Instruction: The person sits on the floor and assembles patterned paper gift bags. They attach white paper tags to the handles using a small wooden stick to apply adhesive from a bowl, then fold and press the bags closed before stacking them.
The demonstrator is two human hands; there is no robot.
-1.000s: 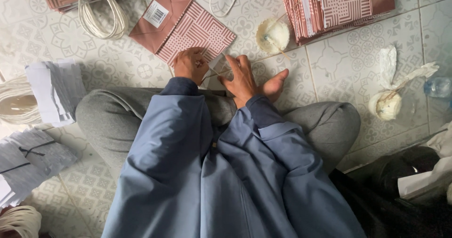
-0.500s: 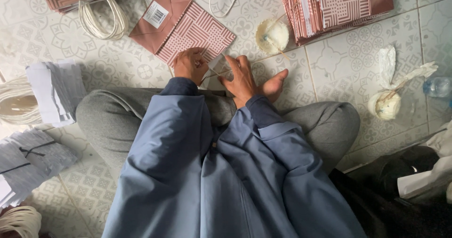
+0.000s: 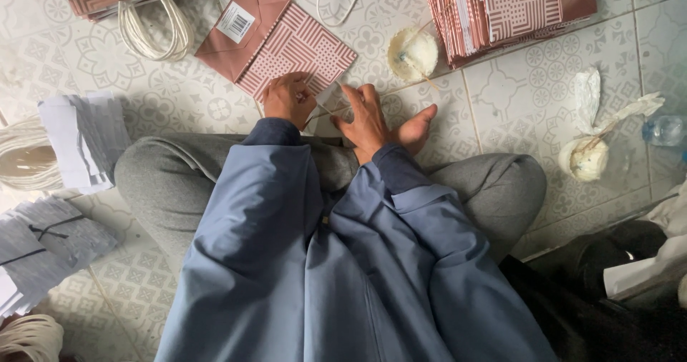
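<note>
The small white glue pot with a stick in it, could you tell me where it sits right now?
In the head view the glue pot stands on the tiled floor above the right hand, beside the stack of patterned paper bags.

You are sitting cross-legged on a patterned tiled floor (image 3: 515, 97), which looks like a home used as a small workshop for making paper bags. At 12 o'clock lies a flat pink patterned paper bag (image 3: 286, 43); at 1 o'clock a stack of folded bags (image 3: 508, 8). Coils of white cord handles (image 3: 147, 29) sit at 11 o'clock, bundles of grey paper strips (image 3: 54, 240) at 8 o'clock.
</note>
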